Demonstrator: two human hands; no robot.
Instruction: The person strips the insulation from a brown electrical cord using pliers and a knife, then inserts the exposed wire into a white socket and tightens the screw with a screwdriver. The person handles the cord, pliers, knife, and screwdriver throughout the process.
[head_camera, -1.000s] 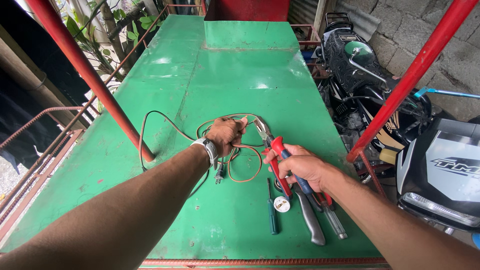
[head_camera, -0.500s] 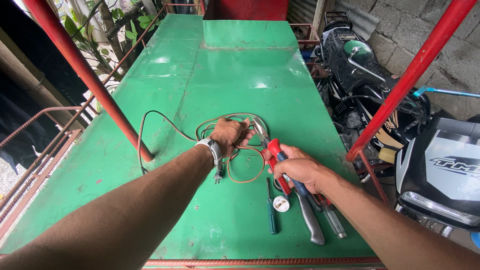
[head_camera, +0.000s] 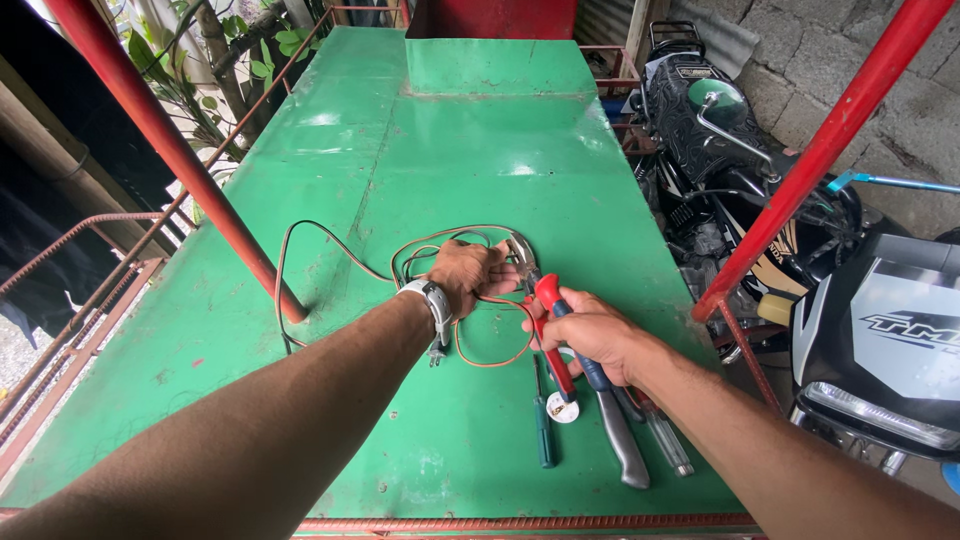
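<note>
your left hand (head_camera: 470, 275) presses down on the orange wire coil (head_camera: 495, 345) at the centre of the green table (head_camera: 440, 130), fingers curled on it. your right hand (head_camera: 590, 335) is closed round the red-handled pliers (head_camera: 548, 300) just right of it. keep the wire pinned taut (screwdrivers (head_camera: 542, 430) lie near you) while the tips close in.

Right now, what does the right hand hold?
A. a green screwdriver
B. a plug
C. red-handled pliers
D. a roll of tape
C: the right hand grips red-handled pliers at the wire; the green screwdriver lies on the table.
</note>
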